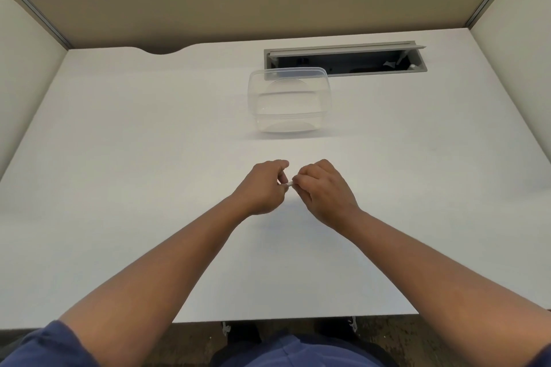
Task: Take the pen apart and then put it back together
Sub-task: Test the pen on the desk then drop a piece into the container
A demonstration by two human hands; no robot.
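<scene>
- At the far left, a beige partition wall (26,74) borders the white desk (119,158), whose left half lies bare and open
- Near the desk's middle, the left hand (262,188) is curled, fingers pinched on the left end of a small white pen piece (288,184)
- Just beside it, the right hand (325,188) pinches the piece's other end; most of the piece is hidden
- Beyond the hands, a clear plastic container (289,100) stands well apart, overlapping the open cable hatch (346,58)
- Rightward, bare desk runs to the right partition (512,68)
</scene>
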